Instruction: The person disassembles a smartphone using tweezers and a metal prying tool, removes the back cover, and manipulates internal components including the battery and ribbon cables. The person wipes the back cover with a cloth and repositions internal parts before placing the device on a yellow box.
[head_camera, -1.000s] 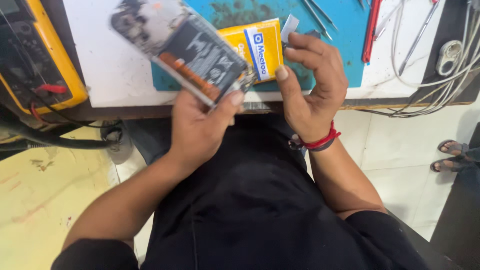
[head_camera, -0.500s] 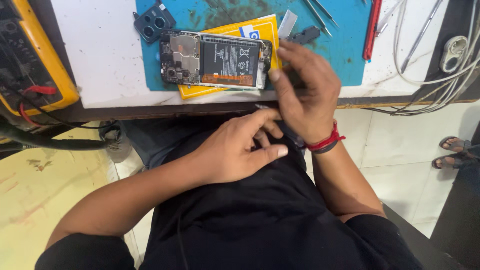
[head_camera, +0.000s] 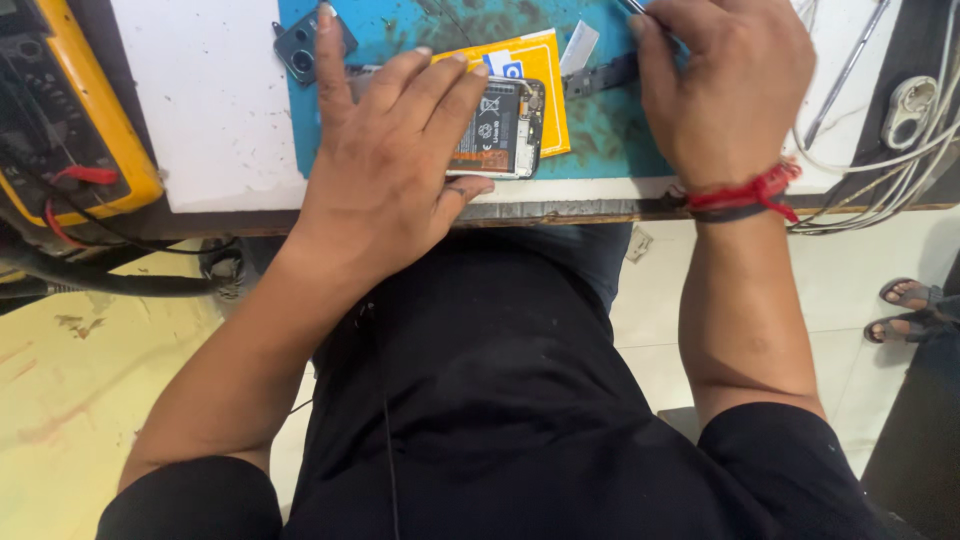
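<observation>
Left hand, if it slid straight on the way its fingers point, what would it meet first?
The left hand lies flat on the opened phone, fingers pointing up the blue mat. The index finger already reaches the small camera cover piece, so that probably comes first.

yellow flat package on blue mat

Yellow multimeter with red leads, white cables, sandalled foot

Phone mostly under left hand, seemingly.
</observation>
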